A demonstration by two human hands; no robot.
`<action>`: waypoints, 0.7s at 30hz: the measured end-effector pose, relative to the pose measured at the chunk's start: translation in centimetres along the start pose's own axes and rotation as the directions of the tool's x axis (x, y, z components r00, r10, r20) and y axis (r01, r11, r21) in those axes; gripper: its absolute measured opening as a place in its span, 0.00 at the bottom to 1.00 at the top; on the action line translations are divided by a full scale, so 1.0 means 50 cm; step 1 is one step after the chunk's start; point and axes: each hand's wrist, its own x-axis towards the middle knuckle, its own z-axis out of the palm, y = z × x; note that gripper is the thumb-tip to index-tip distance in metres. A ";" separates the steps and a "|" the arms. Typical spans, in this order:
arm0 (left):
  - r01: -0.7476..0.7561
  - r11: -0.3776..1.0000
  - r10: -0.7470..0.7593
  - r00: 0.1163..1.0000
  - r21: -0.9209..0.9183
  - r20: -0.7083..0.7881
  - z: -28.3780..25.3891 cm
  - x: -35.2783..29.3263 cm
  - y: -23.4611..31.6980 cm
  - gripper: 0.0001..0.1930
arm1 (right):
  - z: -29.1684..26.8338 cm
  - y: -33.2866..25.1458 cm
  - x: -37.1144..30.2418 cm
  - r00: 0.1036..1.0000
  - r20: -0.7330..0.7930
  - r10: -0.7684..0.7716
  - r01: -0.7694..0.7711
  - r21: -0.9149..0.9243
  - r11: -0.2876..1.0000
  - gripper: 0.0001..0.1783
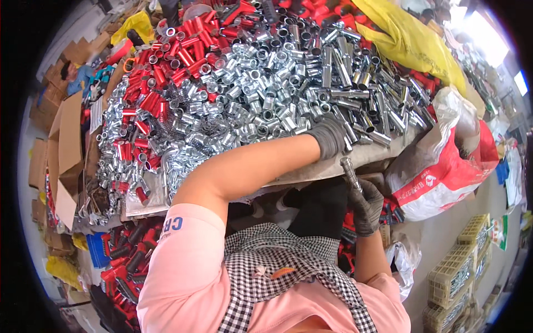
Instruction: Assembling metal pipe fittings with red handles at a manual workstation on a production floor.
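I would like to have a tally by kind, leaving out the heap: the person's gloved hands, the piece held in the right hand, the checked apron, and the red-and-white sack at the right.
Gloved hands, left hand and right hand: 2
Silver piece in the right hand: 1
Checked apron: 1
Red-and-white sack: 1
Total: 5

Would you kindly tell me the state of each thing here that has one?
Right hand: gloved, closed on a metal part
Left hand: gloved, grip unclear
Metal tubes: loose, heaped
Cardboard box: flaps open
Red-and-white sack: mouth open
Yellow crates: stacked, holding parts
Yellow sheeting: rumpled
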 end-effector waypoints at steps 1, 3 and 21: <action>-0.002 1.000 0.002 1.000 0.000 -0.006 -0.015 -0.008 -0.001 0.11 | 0.004 -0.009 -0.006 0.999 -0.014 0.043 -0.043 0.044 0.998 0.23; -0.356 0.928 0.363 0.930 0.112 -0.052 -0.041 -0.046 -0.025 0.12 | 0.005 -0.018 -0.007 0.996 -0.016 0.084 -0.082 0.089 0.993 0.23; -0.027 -0.849 -0.316 0.827 -0.527 0.465 0.015 -0.605 -0.081 0.23 | 0.161 -0.023 0.011 0.960 0.214 0.182 -0.203 0.077 0.976 0.19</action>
